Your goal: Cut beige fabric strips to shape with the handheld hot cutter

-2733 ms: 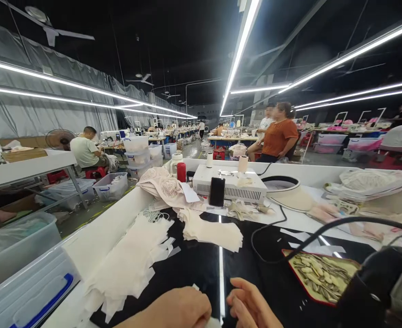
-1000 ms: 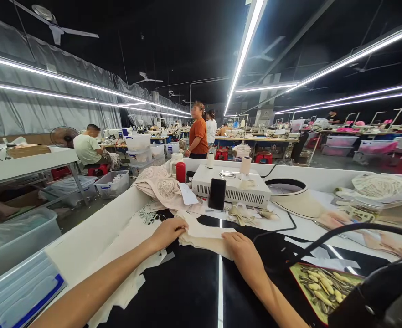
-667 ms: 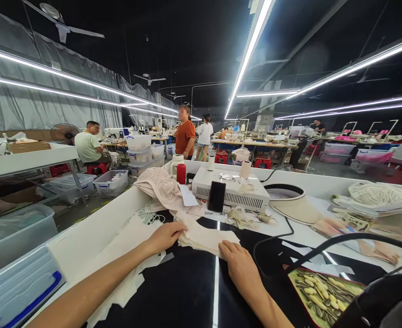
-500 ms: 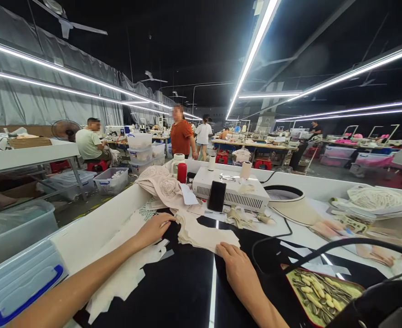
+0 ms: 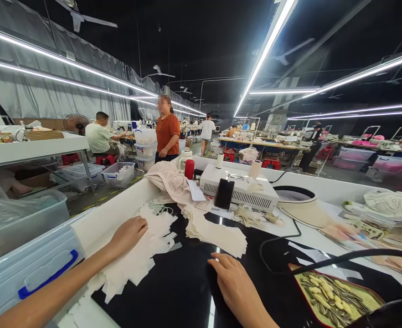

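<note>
My left hand (image 5: 129, 236) is over a spread pile of pale cut cloth pieces (image 5: 137, 259) on the left of the black tabletop (image 5: 173, 287). Its fingers are curled together, and whatever they may pinch is hidden. My right hand (image 5: 234, 283) hovers low over the black surface with fingers stretched out, holding nothing. Just beyond its fingertips lies a neat stack of cream cloth pieces (image 5: 218, 232), apart from both hands.
A white metal box (image 5: 238, 184) carries thread spools, with a phone (image 5: 224, 193) leaning on it. Beige lace fabric (image 5: 168, 180) lies behind the pile. To the right are a black cable (image 5: 300, 230) and a tray of seeds and peanuts (image 5: 334, 296). Coworkers are beyond.
My left hand has moved left from the cream stack onto the pile. My right hand has come off the stack's near edge, toward me. The view has turned slightly left.
</note>
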`<act>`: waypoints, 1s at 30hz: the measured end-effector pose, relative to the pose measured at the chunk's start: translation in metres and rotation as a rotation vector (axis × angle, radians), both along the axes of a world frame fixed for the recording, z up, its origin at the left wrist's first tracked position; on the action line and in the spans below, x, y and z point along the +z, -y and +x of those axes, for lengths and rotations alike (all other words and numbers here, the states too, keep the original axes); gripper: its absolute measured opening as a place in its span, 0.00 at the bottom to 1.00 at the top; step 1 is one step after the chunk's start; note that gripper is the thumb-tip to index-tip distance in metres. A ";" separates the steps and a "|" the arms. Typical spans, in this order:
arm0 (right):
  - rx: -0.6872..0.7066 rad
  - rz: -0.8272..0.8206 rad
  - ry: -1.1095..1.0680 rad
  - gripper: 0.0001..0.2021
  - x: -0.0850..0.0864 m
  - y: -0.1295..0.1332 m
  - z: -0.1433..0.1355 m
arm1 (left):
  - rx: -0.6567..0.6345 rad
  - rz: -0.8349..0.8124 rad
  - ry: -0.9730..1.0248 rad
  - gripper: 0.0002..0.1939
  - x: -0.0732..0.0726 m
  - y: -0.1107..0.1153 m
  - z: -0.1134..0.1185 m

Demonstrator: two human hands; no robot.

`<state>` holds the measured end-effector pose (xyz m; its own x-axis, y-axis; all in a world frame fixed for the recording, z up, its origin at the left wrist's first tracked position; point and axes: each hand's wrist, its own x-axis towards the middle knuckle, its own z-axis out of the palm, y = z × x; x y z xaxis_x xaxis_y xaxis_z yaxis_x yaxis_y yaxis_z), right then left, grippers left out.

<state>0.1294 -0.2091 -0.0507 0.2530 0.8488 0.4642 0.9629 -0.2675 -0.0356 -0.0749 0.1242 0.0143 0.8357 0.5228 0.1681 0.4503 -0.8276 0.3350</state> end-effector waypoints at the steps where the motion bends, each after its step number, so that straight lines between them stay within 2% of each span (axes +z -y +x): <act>1: 0.021 -0.002 -0.006 0.28 0.001 0.001 -0.004 | 0.001 -0.004 0.006 0.16 0.000 0.001 0.001; 6: 0.141 -0.013 -0.046 0.27 0.004 0.010 -0.020 | 0.001 -0.068 0.044 0.18 0.008 0.004 -0.001; 9: 0.255 -0.008 -0.141 0.23 0.002 0.013 -0.023 | 0.012 -0.136 0.092 0.18 0.010 0.005 -0.007; 13: 0.355 0.079 -0.369 0.18 -0.002 0.007 -0.033 | 0.022 -0.247 0.187 0.17 0.010 0.005 -0.014; 16: 0.355 0.109 -0.614 0.16 0.000 0.000 -0.047 | 0.013 -0.356 0.273 0.16 0.015 0.013 -0.016; 20: 0.206 0.164 -1.016 0.17 0.005 -0.016 -0.063 | -0.037 -0.546 0.350 0.16 0.032 0.040 -0.020; 24: 0.111 0.288 -1.331 0.35 0.013 -0.037 -0.070 | -0.109 -0.774 0.359 0.15 0.048 0.077 -0.023; 27: 0.117 0.373 -1.578 0.40 0.024 -0.049 -0.082 | -0.171 -0.947 0.339 0.15 0.054 0.102 -0.023; 30: 0.233 0.394 -1.876 0.37 0.033 -0.055 -0.101 | -0.213 -1.076 0.295 0.14 0.055 0.119 -0.022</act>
